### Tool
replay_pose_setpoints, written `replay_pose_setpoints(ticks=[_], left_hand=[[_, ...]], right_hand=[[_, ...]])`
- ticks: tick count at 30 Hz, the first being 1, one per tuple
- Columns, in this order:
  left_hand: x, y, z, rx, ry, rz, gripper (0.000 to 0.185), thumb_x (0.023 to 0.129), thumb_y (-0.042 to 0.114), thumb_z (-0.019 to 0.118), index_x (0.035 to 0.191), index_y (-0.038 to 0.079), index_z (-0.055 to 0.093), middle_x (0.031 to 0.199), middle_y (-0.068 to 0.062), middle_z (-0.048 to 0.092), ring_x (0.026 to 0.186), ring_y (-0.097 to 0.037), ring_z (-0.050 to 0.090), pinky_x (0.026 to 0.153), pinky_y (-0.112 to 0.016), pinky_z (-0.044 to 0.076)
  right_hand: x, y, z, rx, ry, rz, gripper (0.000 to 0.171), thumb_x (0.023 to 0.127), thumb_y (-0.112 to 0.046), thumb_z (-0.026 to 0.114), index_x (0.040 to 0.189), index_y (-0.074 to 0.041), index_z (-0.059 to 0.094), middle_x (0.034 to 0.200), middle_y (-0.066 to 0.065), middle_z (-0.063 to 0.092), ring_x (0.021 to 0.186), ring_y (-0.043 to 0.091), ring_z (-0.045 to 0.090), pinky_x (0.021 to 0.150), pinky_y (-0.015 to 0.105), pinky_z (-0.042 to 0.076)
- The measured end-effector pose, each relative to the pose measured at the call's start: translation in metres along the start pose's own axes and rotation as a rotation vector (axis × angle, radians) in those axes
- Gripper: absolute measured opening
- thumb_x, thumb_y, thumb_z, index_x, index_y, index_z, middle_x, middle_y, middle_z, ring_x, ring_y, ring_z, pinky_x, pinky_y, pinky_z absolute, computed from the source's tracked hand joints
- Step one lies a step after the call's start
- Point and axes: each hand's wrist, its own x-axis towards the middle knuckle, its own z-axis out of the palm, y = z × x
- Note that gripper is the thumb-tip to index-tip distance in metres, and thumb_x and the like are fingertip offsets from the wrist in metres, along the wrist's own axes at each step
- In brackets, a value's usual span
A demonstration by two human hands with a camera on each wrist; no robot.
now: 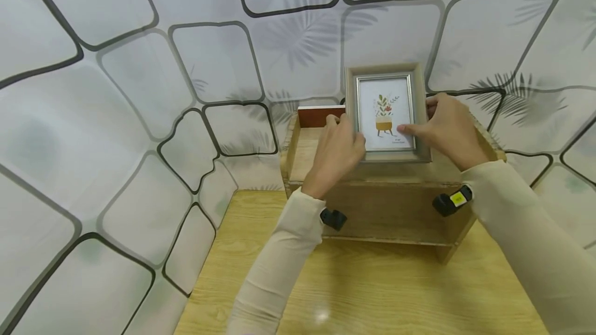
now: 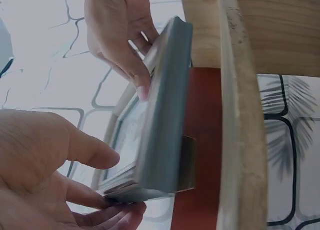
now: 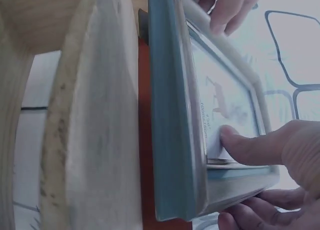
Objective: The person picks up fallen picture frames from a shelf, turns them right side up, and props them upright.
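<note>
The person held a grey picture frame upright on top of a wooden shelf unit that stood on a light wooden table against a patterned wall covering. The left hand gripped the frame's left edge, its fingers curled around the side with the thumb at the front; in the left wrist view the frame sat pinched between the thumb and the fingertips below it. The right hand grasped the right edge, the thumb pressed on the glass over the print of a potted plant, the other fingers wrapped behind; the right wrist view showed the thumb flat on the glass and fingers under the frame's lower edge. Directly behind the frame, a reddish-brown board stood at the back of the shelf top, close against the frame's rear.
</note>
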Motion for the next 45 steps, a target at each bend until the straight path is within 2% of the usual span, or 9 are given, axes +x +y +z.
replay_pose_setpoints(ticks=[4,9,13,16,18,24,31,39,45], left_hand=[[0.004,0.006,-0.001,-0.007,0.011,-0.018,0.023,0.103,0.022,0.053,0.110,0.001,0.058,0.118,-0.020,0.053,0.096,-0.028,0.058,0.086,-0.039,0.049],[0.007,0.009,0.001,-0.055,0.000,-0.056,0.032,0.104,0.025,0.051,0.120,-0.001,0.055,0.111,-0.017,0.053,0.088,-0.028,0.059,0.080,-0.041,0.051],[0.006,0.008,0.002,-0.114,-0.002,-0.070,0.046,0.106,0.030,0.049,0.137,-0.004,0.050,0.125,-0.019,0.054,0.104,-0.032,0.061,0.091,-0.043,0.050],[0.005,0.006,0.003,-0.178,-0.006,-0.073,0.058,0.107,0.033,0.047,0.150,-0.005,0.039,0.141,-0.022,0.049,0.123,-0.035,0.055,0.103,-0.045,0.045],[0.005,0.005,0.005,-0.221,-0.002,-0.070,0.061,0.107,0.033,0.045,0.153,-0.005,0.034,0.145,-0.022,0.046,0.130,-0.036,0.051,0.108,-0.046,0.042],[0.004,0.002,0.010,-0.283,0.030,-0.046,0.054,0.107,0.029,0.044,0.149,-0.005,0.039,0.142,-0.021,0.047,0.126,-0.034,0.052,0.106,-0.045,0.043],[0.004,0.000,0.015,-0.272,0.071,-0.036,0.045,0.106,0.025,0.046,0.138,-0.007,0.046,0.132,-0.019,0.053,0.117,-0.032,0.057,0.103,-0.043,0.044],[0.003,-0.005,0.017,-0.277,0.059,-0.047,0.043,0.107,0.024,0.047,0.137,-0.006,0.047,0.129,-0.019,0.055,0.115,-0.029,0.058,0.102,-0.041,0.045],[0.008,-0.010,0.019,-0.293,0.145,-0.030,0.036,0.104,0.022,0.059,0.130,-0.001,0.054,0.117,-0.014,0.060,0.105,-0.024,0.060,0.091,-0.039,0.048]], right_hand=[[0.004,-0.003,-0.001,0.038,0.080,0.035,0.068,0.081,-0.033,0.086,0.119,0.013,0.054,0.103,0.029,0.059,0.094,0.044,0.055,0.084,0.060,0.041],[0.007,-0.004,0.001,0.088,0.183,0.024,0.064,0.081,-0.023,0.086,0.120,0.012,0.050,0.106,0.028,0.058,0.095,0.042,0.055,0.081,0.051,0.041],[0.006,-0.002,0.006,0.116,0.238,0.010,0.059,0.081,-0.020,0.085,0.116,0.011,0.049,0.103,0.026,0.055,0.092,0.039,0.052,0.077,0.045,0.038],[0.004,0.001,0.010,0.136,0.262,0.012,0.053,0.083,-0.020,0.084,0.109,0.008,0.047,0.099,0.022,0.051,0.088,0.035,0.049,0.073,0.042,0.036],[0.003,0.002,0.012,0.145,0.275,0.014,0.050,0.083,-0.020,0.083,0.105,0.004,0.045,0.098,0.020,0.049,0.087,0.034,0.047,0.072,0.041,0.035],[-0.001,0.007,0.017,0.168,0.292,0.017,0.047,0.085,-0.019,0.082,0.101,0.001,0.043,0.101,0.020,0.049,0.090,0.034,0.048,0.075,0.041,0.035],[-0.003,0.013,0.022,0.173,0.292,0.027,0.047,0.085,-0.019,0.082,0.103,0.002,0.044,0.104,0.023,0.052,0.092,0.037,0.051,0.075,0.041,0.036],[-0.004,0.016,0.028,0.178,0.325,-0.009,0.042,0.085,-0.019,0.081,0.100,-0.002,0.045,0.100,0.021,0.055,0.084,0.031,0.051,0.072,0.035,0.036],[-0.004,0.017,0.027,0.174,0.310,-0.012,0.044,0.086,-0.021,0.080,0.106,0.000,0.046,0.102,0.022,0.059,0.083,0.030,0.054,0.070,0.032,0.038]])
